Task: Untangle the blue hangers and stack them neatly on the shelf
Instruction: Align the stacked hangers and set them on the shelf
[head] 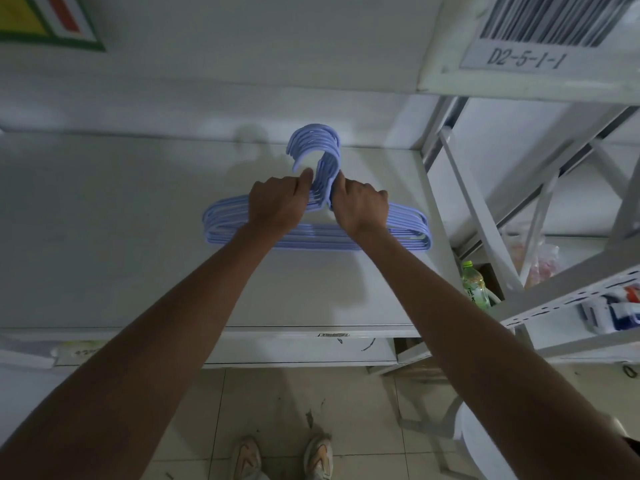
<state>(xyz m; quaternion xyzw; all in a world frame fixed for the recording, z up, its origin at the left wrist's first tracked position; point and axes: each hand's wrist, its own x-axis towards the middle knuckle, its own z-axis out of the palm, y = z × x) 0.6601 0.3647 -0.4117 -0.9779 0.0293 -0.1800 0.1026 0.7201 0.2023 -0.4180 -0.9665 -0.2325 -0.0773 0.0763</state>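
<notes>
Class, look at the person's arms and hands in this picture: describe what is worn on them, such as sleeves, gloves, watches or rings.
Nothing is worn. The left hand and right hand are bare, without gloves, and no rings show. Both forearms are uncovered right to the picture's edge: no sleeves, watch or bracelet in view.

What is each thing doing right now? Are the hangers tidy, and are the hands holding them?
Hangers: gathered in one lined-up bundle, lying on the shelf.
Left hand: closed on the hangers at the neck.
Right hand: closed on the hangers at the neck.
Green bottle: standing upright, cap on.
</notes>
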